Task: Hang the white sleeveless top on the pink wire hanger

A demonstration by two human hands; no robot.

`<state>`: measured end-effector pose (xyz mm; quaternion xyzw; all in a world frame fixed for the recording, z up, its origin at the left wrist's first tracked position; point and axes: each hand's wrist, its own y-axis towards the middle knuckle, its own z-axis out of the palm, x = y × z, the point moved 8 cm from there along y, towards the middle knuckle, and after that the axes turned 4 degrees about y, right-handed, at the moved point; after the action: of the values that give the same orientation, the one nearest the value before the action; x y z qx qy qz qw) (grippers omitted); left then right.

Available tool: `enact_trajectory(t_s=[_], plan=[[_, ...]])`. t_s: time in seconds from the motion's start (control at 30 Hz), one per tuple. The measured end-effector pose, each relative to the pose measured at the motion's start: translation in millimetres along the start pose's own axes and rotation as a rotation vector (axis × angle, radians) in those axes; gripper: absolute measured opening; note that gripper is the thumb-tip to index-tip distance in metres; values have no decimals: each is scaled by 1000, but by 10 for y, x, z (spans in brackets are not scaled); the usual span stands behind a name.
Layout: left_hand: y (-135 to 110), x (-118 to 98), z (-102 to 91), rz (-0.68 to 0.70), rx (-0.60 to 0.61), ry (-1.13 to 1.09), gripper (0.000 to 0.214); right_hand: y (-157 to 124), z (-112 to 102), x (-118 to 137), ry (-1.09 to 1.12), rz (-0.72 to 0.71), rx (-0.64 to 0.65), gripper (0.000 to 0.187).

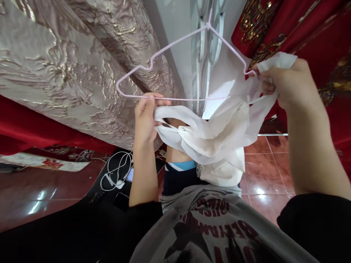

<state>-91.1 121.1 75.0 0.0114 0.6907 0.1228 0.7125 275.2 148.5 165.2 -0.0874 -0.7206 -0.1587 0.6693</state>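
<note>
A pale pink wire hanger (170, 47) hangs in front of me, its hook up near the white wall. My left hand (145, 118) is closed on the hanger's bottom bar and on one strap of a white sleeveless garment (216, 137). My right hand (285, 86) pinches the garment's other strap at the hanger's right shoulder. The garment droops between both hands over my lap.
A shiny beige embossed curtain (68, 62) fills the upper left. Red and gold fabric (309, 25) hangs at the upper right. Red glossy floor tiles (263, 179) lie below. A white cable (115, 171) is coiled on a dark surface at the lower left.
</note>
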Motion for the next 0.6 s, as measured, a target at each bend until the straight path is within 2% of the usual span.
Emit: enact_trajectory(t_s=[0.13, 0.2, 0.3, 0.4, 0.5, 0.6], plan=[[-23, -14, 27, 9, 19, -11, 49, -248, 282, 298, -262, -176, 152, 30], [-19, -8, 7, 6, 9, -23, 46, -290, 345, 341, -394, -198, 196, 30], [-3, 6, -26, -1, 3, -33, 35, -197, 237, 316, -377, -139, 123, 44], [4, 1, -37, 13, 7, -47, 31, -47, 102, 240, -378, -60, 56, 50], [-6, -9, -46, 25, 10, -65, 32, 53, 41, 190, -478, -25, 76, 49], [-6, -11, -46, 34, 37, -96, 31, 118, -93, 109, -667, 24, 43, 51]])
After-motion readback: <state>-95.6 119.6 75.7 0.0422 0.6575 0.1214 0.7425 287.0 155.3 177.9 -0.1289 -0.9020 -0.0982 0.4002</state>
